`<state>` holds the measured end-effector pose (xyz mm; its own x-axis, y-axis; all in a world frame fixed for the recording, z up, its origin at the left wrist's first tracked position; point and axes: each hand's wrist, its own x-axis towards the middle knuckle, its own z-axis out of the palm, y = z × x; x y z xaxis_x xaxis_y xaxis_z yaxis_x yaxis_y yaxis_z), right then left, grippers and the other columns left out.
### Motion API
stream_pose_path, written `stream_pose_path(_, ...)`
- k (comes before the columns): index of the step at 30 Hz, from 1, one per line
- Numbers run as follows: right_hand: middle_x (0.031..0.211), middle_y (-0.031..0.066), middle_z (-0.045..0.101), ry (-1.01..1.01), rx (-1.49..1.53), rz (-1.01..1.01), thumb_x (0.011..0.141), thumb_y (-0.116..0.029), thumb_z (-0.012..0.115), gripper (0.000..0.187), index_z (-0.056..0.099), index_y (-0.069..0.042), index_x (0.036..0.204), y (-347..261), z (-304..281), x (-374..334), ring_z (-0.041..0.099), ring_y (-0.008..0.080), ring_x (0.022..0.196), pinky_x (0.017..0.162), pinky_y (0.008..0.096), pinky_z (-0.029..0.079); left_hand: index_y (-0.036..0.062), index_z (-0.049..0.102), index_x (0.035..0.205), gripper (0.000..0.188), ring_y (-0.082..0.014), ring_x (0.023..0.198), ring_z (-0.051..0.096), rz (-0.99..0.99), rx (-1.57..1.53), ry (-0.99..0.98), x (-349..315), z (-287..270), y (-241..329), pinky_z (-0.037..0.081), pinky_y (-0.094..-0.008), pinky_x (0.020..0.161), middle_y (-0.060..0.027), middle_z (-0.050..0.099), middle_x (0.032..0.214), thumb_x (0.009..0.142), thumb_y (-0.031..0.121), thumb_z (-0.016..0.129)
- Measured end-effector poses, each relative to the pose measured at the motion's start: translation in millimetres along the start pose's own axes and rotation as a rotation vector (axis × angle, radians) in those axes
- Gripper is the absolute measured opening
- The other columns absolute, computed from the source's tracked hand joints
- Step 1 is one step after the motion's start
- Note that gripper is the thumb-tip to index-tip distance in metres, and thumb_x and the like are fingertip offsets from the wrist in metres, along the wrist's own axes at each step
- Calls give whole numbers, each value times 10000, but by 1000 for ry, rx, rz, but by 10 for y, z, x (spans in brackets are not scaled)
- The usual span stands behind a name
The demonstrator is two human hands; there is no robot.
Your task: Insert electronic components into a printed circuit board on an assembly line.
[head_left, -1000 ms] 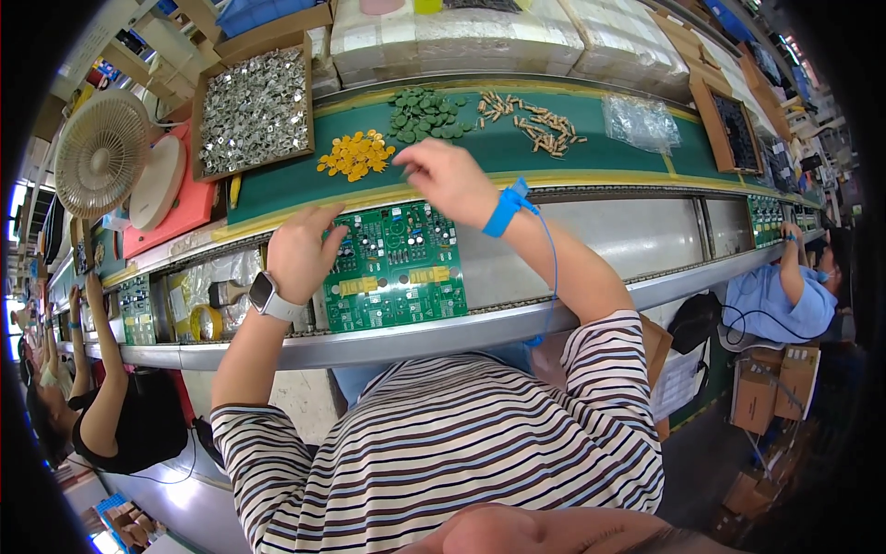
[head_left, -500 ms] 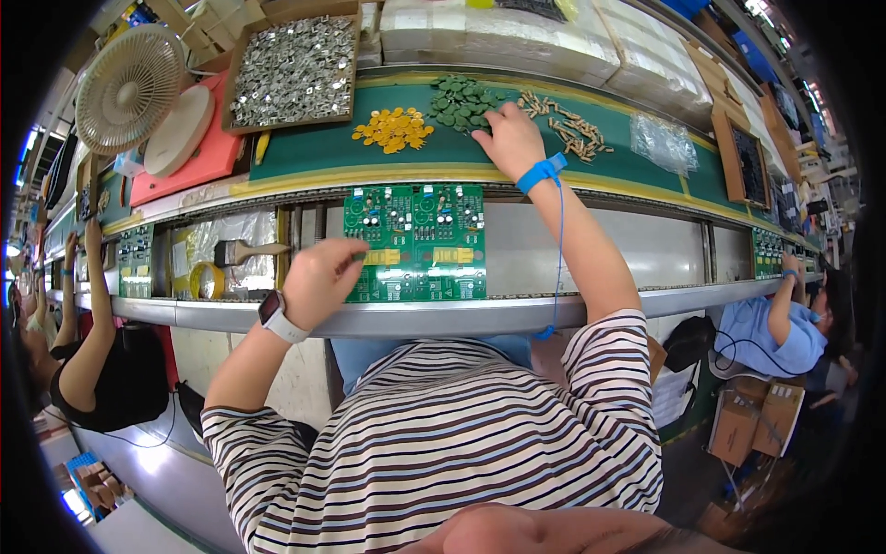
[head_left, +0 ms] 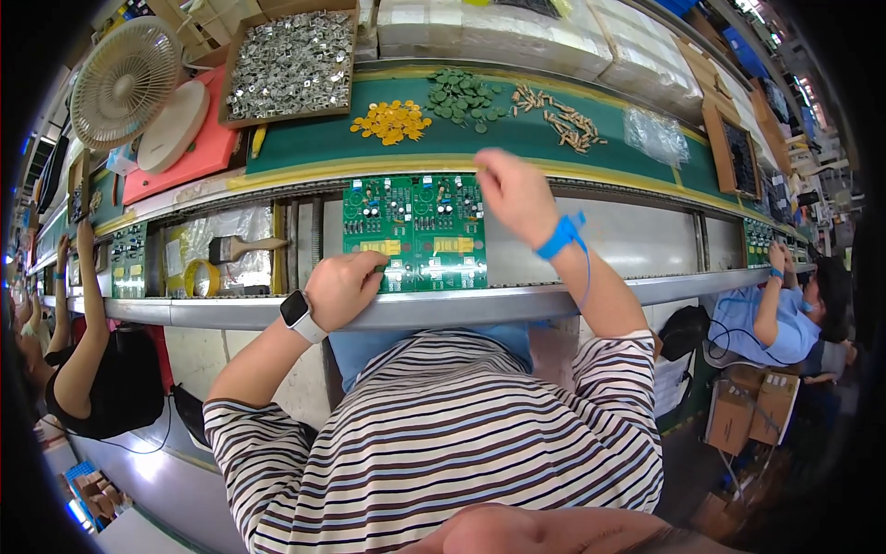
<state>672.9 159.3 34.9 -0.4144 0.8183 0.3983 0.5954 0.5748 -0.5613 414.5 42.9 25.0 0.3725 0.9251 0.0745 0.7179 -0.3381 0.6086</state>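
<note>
A pair of joined green circuit boards [head_left: 426,222], with yellow blocks and small parts on them, lies on the rail in front of me. My left hand [head_left: 343,288] is at the boards' lower left corner, thumb and fingers pressed together; what they hold, if anything, is hidden. Beside the boards' upper right edge is my right hand [head_left: 519,198], fingers curled and slightly blurred, with any held part too small to make out. Beyond the boards lie a heap of green discs [head_left: 461,95], a heap of yellow discs [head_left: 391,122] and scattered tan cylindrical parts [head_left: 570,127].
A carton of metal parts [head_left: 291,66] and a fan [head_left: 127,83] stand at the far left. A brush [head_left: 242,247] and tape roll [head_left: 202,277] lie left of the boards. A clear plastic bag [head_left: 653,137] is at right. A blue wrist strap [head_left: 561,236] trails a cord. Other people work on both sides.
My right hand has come back from the green discs toward the boards' upper right edge. My left hand has shifted slightly right, along the boards' lower left corner.
</note>
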Motion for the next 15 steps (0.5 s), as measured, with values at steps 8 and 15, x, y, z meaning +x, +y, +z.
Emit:
stream_pose_path(8, 843, 149, 610, -194, 102, 51, 774, -30, 586, 180, 582, -19, 954, -435, 39, -802, 596, 327, 742, 652, 386, 488, 22, 623, 914, 159, -297, 662, 620, -8, 35, -18, 22, -9, 27, 503, -362, 602, -145, 630, 757, 762, 68, 606)
stream_pose_path(15, 837, 147, 606, -201, 71, 61, 763, -32, 599, 178, 584, -9, 938, -414, 105, -893, 596, 321, 737, 649, 388, 490, 34, 620, 892, 133, -319, 663, 615, -3, 104, -51, 26, -22, 33, 500, -383, 592, -152, 628, 740, 770, 85, 603)
